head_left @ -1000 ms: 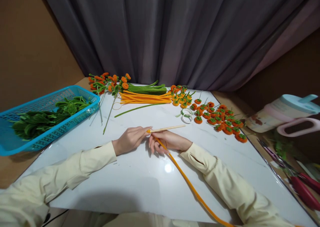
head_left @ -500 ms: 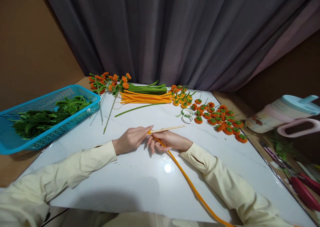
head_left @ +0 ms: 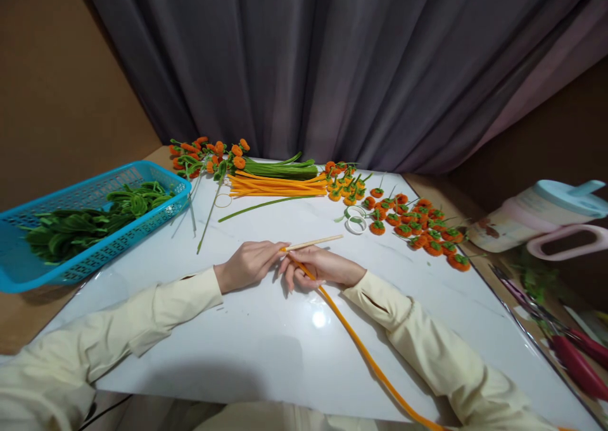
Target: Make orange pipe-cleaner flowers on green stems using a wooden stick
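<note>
My two hands meet above the middle of the white table (head_left: 266,342). My left hand (head_left: 249,265) pinches a thin pale wooden stick (head_left: 318,242) near its left end, where a bit of orange shows wrapped around it. The stick's free end points right, above my right hand (head_left: 323,268). My right hand, palm partly up with curled fingers, grips a long orange pipe cleaner (head_left: 354,336) that trails down across the table to the front edge. Where the fingers meet, the contact is partly hidden.
Ahead lie a bundle of orange pipe cleaners (head_left: 275,185), green pipe cleaners (head_left: 280,169) and several orange fuzzy persimmons (head_left: 418,222). White tape rolls (head_left: 356,224) are nearby. At left stands a blue basket (head_left: 109,241) with green leaves; at right, a tumbler (head_left: 513,219) and red-handled pliers (head_left: 577,361).
The wooden stick has shifted slightly left and its angle has changed a little. Both hands stay in nearly the same place.
</note>
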A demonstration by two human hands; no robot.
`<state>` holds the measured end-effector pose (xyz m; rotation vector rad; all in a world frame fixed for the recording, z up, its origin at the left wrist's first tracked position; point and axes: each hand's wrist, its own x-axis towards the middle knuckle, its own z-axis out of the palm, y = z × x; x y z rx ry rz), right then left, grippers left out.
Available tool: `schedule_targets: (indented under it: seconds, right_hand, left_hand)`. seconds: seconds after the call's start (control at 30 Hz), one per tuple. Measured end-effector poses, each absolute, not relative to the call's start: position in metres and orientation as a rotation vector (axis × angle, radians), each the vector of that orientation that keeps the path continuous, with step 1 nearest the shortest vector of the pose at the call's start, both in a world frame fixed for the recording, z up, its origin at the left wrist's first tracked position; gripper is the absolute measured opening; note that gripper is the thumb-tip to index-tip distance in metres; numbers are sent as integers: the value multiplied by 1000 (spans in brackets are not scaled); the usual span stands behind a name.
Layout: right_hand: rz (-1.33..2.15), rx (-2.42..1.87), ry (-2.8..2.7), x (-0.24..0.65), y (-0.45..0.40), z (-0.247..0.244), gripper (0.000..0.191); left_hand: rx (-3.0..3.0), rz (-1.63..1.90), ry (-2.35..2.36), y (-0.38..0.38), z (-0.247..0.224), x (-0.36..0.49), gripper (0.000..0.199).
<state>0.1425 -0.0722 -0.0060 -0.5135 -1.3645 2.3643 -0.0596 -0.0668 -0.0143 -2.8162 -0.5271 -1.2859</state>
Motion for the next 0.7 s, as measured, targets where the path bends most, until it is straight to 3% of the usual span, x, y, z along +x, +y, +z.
schedule_targets:
  seconds: [0.13,0.37,0.7]
  right_hand:
    - [2365,-509,-1375,143,-73,-4,34]
    - [2363,-518,-1375,143,-75,-1,31]
    - [2360,-499,-1375,142,-76,0,29]
  left_hand:
    - [-2820,-1351,-690,-66,-15,-59,18]
    - [-3118,-1569,-1420,-67,-6,-55,23]
    - [-3319,-1499,-1746,-68,7,-52,31]
